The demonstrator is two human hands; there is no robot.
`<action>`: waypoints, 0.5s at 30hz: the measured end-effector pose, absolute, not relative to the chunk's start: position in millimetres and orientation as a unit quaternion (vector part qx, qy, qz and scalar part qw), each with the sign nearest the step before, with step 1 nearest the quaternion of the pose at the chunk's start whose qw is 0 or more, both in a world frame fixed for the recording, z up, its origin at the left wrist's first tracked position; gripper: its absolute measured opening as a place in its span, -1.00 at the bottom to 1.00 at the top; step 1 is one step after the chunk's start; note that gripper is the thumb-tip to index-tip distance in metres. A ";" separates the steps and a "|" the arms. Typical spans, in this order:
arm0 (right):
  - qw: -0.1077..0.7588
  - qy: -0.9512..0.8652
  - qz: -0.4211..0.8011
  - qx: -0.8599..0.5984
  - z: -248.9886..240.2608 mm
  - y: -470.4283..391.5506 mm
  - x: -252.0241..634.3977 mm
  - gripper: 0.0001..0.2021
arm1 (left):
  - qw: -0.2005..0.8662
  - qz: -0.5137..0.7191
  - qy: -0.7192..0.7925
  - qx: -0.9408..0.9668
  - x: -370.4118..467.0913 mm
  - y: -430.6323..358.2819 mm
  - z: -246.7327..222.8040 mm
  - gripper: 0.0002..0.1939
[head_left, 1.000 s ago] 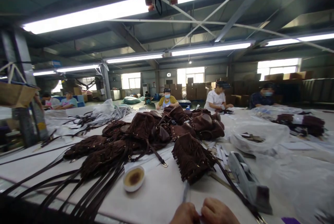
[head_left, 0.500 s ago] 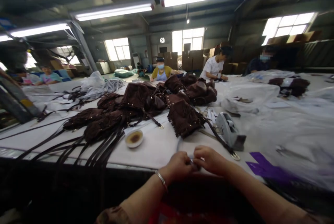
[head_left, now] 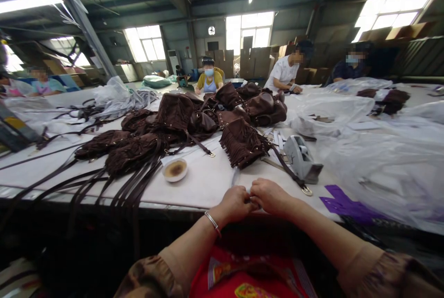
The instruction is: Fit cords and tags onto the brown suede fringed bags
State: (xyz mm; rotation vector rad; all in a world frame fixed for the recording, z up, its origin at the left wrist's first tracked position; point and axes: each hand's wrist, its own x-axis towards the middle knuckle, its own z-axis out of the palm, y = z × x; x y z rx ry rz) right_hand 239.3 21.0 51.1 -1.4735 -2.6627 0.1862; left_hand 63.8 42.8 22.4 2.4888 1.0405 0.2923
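Closed fingers of both hands (head_left: 252, 198) pinch something unclear; a careless sleeve could tip the dish (head_left: 175, 170), centre-left.

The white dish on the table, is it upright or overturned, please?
Upright: the white dish shows its open side, with something brown inside.

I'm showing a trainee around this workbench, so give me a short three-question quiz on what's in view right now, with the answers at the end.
1. Multiple choice: on which side is the camera wearer's silver bracelet worn? A) left; B) right; C) both
2. True or false: the tape dispenser stands to the right of the nearest fringed bag.
3. Fill in the blank: the opaque plastic sheet at the near edge of the table is coloured ____.

Key: 1. A; 2. true; 3. purple
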 end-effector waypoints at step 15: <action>0.201 -0.876 -0.124 -0.422 15.7 8.4 240.3 -0.87 | 0.181 0.064 0.394 0.899 61.7 51.2 19.8 -0.74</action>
